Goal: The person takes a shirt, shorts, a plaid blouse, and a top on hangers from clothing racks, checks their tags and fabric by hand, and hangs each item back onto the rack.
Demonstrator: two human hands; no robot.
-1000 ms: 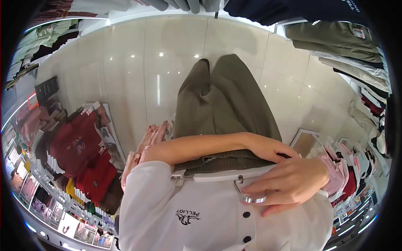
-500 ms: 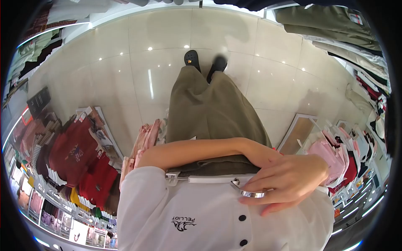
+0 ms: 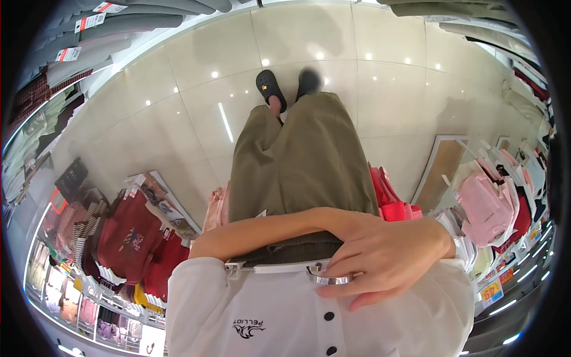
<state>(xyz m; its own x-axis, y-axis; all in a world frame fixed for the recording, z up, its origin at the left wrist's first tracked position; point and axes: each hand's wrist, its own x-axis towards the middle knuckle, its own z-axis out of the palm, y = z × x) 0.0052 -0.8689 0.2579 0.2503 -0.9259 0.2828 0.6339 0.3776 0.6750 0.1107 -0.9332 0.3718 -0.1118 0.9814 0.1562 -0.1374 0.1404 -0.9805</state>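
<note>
My right hand (image 3: 383,256) is in front of my white shirt (image 3: 410,315), its fingers curled around the metal hook (image 3: 331,278) of a clip hanger (image 3: 285,269). A dark olive garment (image 3: 300,245) hangs from the hanger bar at my waist. Below it, olive trousers (image 3: 297,160) reach down to my feet; whether they are the hanging garment or my own is unclear. Across my waist, over the olive cloth, lies my left forearm (image 3: 267,229). It runs behind my right hand, which hides my left hand. A small white tag (image 3: 262,213) shows above the forearm.
Red and maroon clothes (image 3: 128,238) hang on a rack at left, pink clothes (image 3: 488,202) at right. Red garments (image 3: 386,193) are close beside my right leg. Grey garments with tags (image 3: 131,24) hang ahead. Black clogs (image 3: 270,89) are on the tiled floor (image 3: 392,95).
The view has turned, and the racks on both sides sit differently. My feet have shifted. My right hand and the hanger appear slightly further left, still held together. Red garments now show beside my leg.
</note>
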